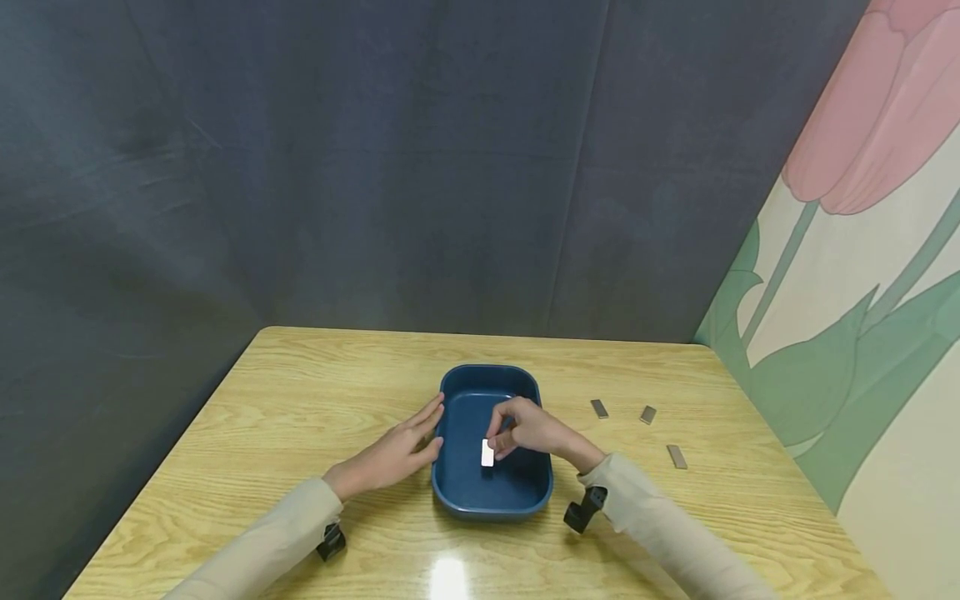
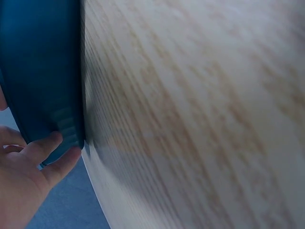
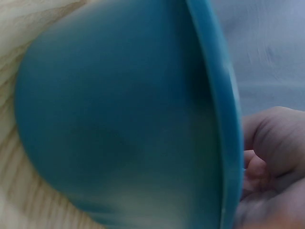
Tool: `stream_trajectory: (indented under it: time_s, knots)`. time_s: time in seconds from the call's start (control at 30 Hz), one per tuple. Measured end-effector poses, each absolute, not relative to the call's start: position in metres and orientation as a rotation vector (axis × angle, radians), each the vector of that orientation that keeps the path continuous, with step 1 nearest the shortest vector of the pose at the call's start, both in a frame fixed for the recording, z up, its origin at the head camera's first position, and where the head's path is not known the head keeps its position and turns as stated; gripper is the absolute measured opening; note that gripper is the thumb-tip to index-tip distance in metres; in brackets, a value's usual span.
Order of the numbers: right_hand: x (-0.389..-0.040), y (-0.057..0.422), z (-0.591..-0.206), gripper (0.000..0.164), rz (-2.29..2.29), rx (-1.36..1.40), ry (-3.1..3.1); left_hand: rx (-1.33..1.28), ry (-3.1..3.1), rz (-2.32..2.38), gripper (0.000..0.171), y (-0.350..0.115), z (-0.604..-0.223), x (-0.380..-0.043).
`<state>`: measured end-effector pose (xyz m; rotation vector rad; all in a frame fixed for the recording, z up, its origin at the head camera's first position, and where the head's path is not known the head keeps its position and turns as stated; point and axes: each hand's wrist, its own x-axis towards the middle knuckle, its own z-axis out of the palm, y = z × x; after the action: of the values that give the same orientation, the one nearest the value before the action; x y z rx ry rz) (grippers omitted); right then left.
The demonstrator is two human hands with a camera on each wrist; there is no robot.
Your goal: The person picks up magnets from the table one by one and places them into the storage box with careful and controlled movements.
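Observation:
A blue rectangular tub (image 1: 491, 508) with rounded corners stands on the wooden table. My left hand (image 1: 393, 450) rests against its left side with fingers extended; in the left wrist view the fingertips (image 2: 57, 138) touch the tub's outer wall (image 2: 43, 71). Over the tub's inside, my right hand (image 1: 525, 429) pinches a small flat rectangular piece (image 1: 487, 452) between thumb and fingers, its face shining white with glare. The right wrist view shows mostly the tub's outer wall (image 3: 119, 109), with part of the right hand (image 3: 276, 152) beyond the rim; the piece is hidden there.
Right of the tub lie three small grey rectangular pieces: one nearer the tub (image 1: 599, 408), one farther right (image 1: 648, 414) and one closer to me (image 1: 677, 457). A dark curtain (image 1: 412, 167) hangs behind the table (image 1: 315, 383), and a tulip-patterned cloth (image 1: 862, 333) borders the right.

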<state>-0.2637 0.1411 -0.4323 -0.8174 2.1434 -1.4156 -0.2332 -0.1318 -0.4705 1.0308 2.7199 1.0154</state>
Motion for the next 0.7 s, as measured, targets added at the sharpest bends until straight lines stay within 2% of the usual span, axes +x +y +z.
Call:
stream_trajectory:
  time_s: [0.7]
  knots:
    - [-0.2636, 0.133, -0.4385, 0.005, -1.413, -0.799, 2.09, 1.008, 2.724, 1.0, 0.06, -0.1325, -0.4704, -0.2342]
